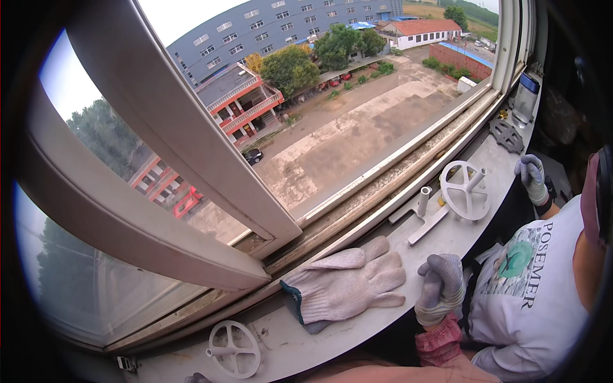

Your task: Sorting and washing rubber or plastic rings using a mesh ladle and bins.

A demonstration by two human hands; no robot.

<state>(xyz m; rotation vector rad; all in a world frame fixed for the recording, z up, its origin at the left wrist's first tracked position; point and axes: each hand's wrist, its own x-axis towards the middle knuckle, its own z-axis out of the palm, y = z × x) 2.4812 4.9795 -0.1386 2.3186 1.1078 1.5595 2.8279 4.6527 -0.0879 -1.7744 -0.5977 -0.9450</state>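
My right hand (440, 290), in a grey-and-white knit work glove with a red cuff, is held over the near edge of the ledge with its fingers curled. What they close on, if anything, is hidden. Of my left hand (198, 378) only a grey gloved tip shows at the lower edge, near a pale four-spoked handwheel (254, 350). Between the two lies an empty off-white knit glove (348, 281) with a green hem. Farther along are a pale bar with an upright post (423, 201) and a second handwheel (477, 207) with a handle.
At the right a co-worker in a printed white T-shirt (536, 300) sits close, one gloved hand (532, 175) curled by the ledge (389, 319). A dark notched disc (507, 136) and a clear bottle (525, 102) stand at its far end. An opened window frame (185, 121) borders the ledge.
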